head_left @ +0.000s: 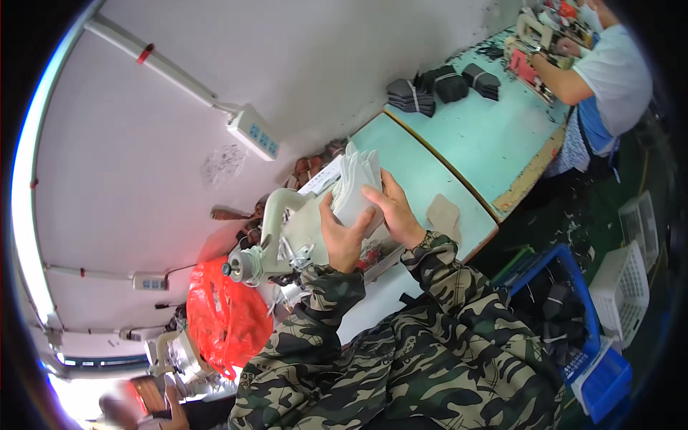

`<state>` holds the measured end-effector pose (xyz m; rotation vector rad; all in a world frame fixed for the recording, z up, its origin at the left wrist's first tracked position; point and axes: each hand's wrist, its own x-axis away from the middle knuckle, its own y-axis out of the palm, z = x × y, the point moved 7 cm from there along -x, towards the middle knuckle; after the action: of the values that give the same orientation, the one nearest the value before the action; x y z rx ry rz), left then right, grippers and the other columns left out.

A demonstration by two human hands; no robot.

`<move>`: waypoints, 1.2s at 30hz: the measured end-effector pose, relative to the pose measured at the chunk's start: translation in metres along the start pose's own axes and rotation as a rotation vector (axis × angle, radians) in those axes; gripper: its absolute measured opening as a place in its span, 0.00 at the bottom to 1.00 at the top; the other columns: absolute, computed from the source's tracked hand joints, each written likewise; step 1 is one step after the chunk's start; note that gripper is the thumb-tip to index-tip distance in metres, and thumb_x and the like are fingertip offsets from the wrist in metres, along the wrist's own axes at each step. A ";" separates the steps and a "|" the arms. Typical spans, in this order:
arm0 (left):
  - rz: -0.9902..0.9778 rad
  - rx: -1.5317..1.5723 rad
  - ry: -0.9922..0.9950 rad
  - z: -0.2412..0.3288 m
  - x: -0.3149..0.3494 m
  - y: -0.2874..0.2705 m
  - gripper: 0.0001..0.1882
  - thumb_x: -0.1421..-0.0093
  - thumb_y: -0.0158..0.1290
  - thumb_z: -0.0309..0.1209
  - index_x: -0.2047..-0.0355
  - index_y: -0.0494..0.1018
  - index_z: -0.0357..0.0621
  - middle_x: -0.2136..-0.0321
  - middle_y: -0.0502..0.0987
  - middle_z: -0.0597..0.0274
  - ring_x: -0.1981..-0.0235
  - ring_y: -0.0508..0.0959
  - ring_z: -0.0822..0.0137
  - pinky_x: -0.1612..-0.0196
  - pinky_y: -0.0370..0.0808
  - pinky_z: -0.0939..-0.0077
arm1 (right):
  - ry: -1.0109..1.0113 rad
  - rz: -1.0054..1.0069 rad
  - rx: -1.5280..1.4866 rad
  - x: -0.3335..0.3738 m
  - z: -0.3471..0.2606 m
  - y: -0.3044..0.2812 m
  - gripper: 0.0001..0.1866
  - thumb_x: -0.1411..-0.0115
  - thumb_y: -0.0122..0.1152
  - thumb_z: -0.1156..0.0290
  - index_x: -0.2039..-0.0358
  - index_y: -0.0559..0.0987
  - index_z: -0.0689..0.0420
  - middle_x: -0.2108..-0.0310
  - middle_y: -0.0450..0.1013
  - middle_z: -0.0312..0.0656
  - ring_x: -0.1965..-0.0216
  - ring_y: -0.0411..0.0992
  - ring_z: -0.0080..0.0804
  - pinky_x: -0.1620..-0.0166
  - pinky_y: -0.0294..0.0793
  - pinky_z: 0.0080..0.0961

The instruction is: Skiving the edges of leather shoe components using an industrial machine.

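Between both hands, above the sewing table, is a stack of thin whitish sheet pieces (356, 190), fanned apart at the top. My left hand (344, 236) closes on its lower left side, thumb across the front. My right hand (396, 211) grips its right side, thumb on the front face and fingers behind. Just left of the stack stands a cream sewing machine (276, 218) with a thread spool (249, 265) at its near end. A pale flat piece (443, 213) lies on the table right of my right hand.
Dark bundles (450, 84) lie on the green table (512, 136) at the back, where a co-worker (609, 79) sits at another machine. A red plastic bag (226, 308) is at the left. Blue crates (605, 380) and a white basket (622, 290) stand at the right.
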<state>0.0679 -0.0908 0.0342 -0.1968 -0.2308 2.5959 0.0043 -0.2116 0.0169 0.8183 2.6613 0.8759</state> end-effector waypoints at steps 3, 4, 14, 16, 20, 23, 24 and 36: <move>0.075 -0.170 0.080 0.018 -0.007 -0.017 0.42 0.51 0.67 0.32 0.40 0.60 0.30 0.50 0.71 0.45 0.48 0.74 0.58 0.47 0.73 0.66 | -0.005 -0.076 0.017 -0.012 0.002 0.013 0.37 0.42 0.63 0.67 0.36 0.59 0.65 0.42 0.66 0.48 0.41 0.66 0.37 0.39 0.63 0.32; 0.091 -0.289 0.155 0.022 -0.009 -0.025 0.40 0.52 0.67 0.31 0.41 0.61 0.31 0.51 0.72 0.46 0.49 0.75 0.57 0.48 0.74 0.65 | 0.007 -0.090 0.008 -0.013 -0.002 0.014 0.37 0.42 0.63 0.67 0.36 0.59 0.65 0.42 0.66 0.48 0.41 0.66 0.37 0.39 0.63 0.32; -0.204 -0.254 0.115 -0.075 0.013 -0.068 0.55 0.57 0.72 0.35 0.33 0.52 0.39 0.39 0.64 0.49 0.40 0.68 0.54 0.38 0.67 0.62 | -0.377 -0.601 1.439 0.000 0.026 0.033 0.40 0.52 0.72 0.59 0.42 0.66 0.58 0.62 0.75 0.48 0.58 0.73 0.49 0.53 0.71 0.42; -0.141 -0.013 0.011 -0.078 0.021 -0.063 0.51 0.48 0.64 0.32 0.31 0.45 0.38 0.37 0.60 0.44 0.39 0.65 0.51 0.37 0.63 0.60 | -0.357 -0.586 1.435 0.003 0.037 0.032 0.41 0.53 0.73 0.59 0.41 0.65 0.58 0.60 0.75 0.48 0.57 0.73 0.49 0.53 0.71 0.42; 0.172 0.525 -0.094 -0.100 0.000 -0.063 0.36 0.35 0.51 0.32 0.32 0.47 0.35 0.37 0.61 0.45 0.39 0.64 0.56 0.35 0.59 0.64 | -0.413 -0.420 1.407 0.003 0.028 0.025 0.44 0.55 0.75 0.59 0.40 0.63 0.58 0.55 0.72 0.50 0.55 0.72 0.51 0.51 0.71 0.43; 0.076 0.160 -0.014 -0.080 -0.006 -0.027 0.34 0.34 0.52 0.33 0.33 0.51 0.34 0.40 0.64 0.46 0.40 0.65 0.58 0.37 0.60 0.66 | -0.386 -0.361 1.386 0.007 0.031 0.018 0.44 0.57 0.76 0.59 0.42 0.64 0.60 0.57 0.73 0.50 0.55 0.72 0.50 0.53 0.71 0.43; 0.057 0.383 -0.061 -0.083 -0.009 -0.020 0.34 0.37 0.54 0.33 0.35 0.54 0.34 0.43 0.66 0.47 0.43 0.68 0.59 0.40 0.64 0.67 | -0.378 -0.347 1.402 0.009 0.030 0.012 0.44 0.57 0.76 0.59 0.42 0.64 0.60 0.57 0.73 0.50 0.55 0.72 0.50 0.53 0.71 0.43; -0.319 0.315 -0.164 -0.087 0.020 -0.007 0.32 0.48 0.63 0.18 0.45 0.61 0.35 0.55 0.74 0.54 0.53 0.77 0.64 0.50 0.75 0.70 | 0.118 0.471 1.036 0.032 -0.014 -0.186 0.37 0.50 0.74 0.56 0.45 0.71 0.64 0.51 0.74 0.54 0.51 0.75 0.42 0.48 0.74 0.33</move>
<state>0.0705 -0.0635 -0.0512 0.1545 0.0861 2.2910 -0.1088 -0.3239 -0.0845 1.6631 2.9900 -0.5376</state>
